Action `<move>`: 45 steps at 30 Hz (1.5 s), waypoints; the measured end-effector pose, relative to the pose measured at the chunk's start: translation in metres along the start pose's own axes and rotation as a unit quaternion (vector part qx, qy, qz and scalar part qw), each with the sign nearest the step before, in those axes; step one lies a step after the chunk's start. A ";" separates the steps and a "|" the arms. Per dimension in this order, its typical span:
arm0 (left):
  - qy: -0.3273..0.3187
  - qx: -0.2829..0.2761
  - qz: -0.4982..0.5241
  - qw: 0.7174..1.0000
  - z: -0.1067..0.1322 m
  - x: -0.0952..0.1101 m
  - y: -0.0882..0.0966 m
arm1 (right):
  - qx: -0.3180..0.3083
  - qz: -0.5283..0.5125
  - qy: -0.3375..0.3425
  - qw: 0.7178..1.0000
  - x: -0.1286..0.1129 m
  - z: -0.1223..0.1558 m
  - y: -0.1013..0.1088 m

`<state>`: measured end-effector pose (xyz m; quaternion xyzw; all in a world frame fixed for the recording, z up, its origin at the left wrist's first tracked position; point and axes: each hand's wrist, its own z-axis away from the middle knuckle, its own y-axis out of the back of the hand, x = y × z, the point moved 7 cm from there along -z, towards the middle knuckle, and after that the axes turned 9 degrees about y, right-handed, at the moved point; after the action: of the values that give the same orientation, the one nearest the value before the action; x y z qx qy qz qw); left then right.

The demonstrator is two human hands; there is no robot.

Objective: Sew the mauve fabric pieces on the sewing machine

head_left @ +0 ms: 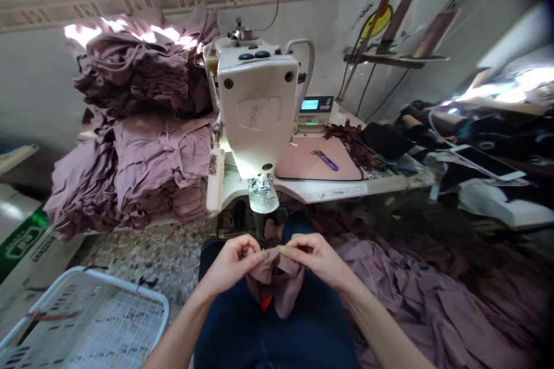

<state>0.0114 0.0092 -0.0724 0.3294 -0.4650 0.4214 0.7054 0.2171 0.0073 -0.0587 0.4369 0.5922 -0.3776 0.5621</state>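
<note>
Over the lap, a small mauve fabric piece (288,285) hangs between both hands. My left hand (237,262) pinches its upper left edge between thumb and fingers. On the other side, my right hand (314,256) pinches the upper right edge, the two thumbs close together. A small red patch (265,302) shows under the cloth's lower left; I cannot tell what it is. Just beyond the hands stands a white sewing machine (257,98), its needle area lit above a clear guard (262,199). The cloth is apart from the machine.
Folded mauve garments (164,167) are stacked at the left of the machine. Purple thread snips (325,159) lie on a pink mat (298,161). A white plastic basket (162,305) sits at lower left. Loose mauve cloth (415,294) heaps at right. Thread cones (435,34) stand behind.
</note>
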 end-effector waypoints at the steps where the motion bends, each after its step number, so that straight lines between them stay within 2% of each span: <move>1: -0.015 0.022 0.002 1.000 0.000 0.004 0.005 | 0.023 0.010 0.007 1.000 -0.001 -0.001 0.002; 3: -0.061 0.048 -0.019 0.997 0.003 0.017 0.014 | 0.049 0.037 0.026 0.998 -0.008 -0.001 0.002; 5: -0.115 0.053 -0.083 0.988 0.008 0.035 0.019 | 0.070 0.072 0.059 0.993 -0.022 0.000 0.000; 9: -0.227 0.081 -0.224 0.944 0.019 0.068 0.022 | 0.131 0.150 0.157 0.967 -0.058 0.005 -0.002; 12: -0.259 0.103 -0.238 0.930 0.022 0.084 0.022 | 0.167 0.183 0.202 0.948 -0.075 0.003 -0.001; 15: -0.255 0.116 -0.216 0.935 0.020 0.094 0.023 | 0.190 0.169 0.201 0.946 -0.079 -0.006 0.005; 19: -0.214 0.127 -0.180 0.952 0.009 0.100 0.027 | 0.199 0.112 0.166 0.959 -0.072 -0.022 0.016; 24: -0.157 0.192 -0.151 0.957 -0.003 0.102 0.038 | 0.199 0.023 0.094 0.975 -0.056 -0.039 0.023; 29: -0.148 0.244 -0.068 0.956 -0.016 0.101 0.046 | 0.232 -0.052 0.076 0.968 -0.047 -0.052 0.030; 33: -0.152 0.234 0.020 0.960 -0.031 0.099 0.045 | 0.248 -0.055 0.090 0.963 -0.045 -0.062 0.039; 39: -0.170 0.187 0.089 0.964 -0.048 0.106 0.039 | 0.265 -0.056 0.106 0.957 -0.044 -0.075 0.051; 45: -0.167 0.182 0.118 0.962 -0.048 0.102 0.038 | 0.263 -0.043 0.108 0.958 -0.032 -0.070 0.050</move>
<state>0.0171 0.0962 0.0086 0.4606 -0.5274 0.5178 0.4915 0.2404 0.0870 -0.0192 0.5815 0.5476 -0.4941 0.3432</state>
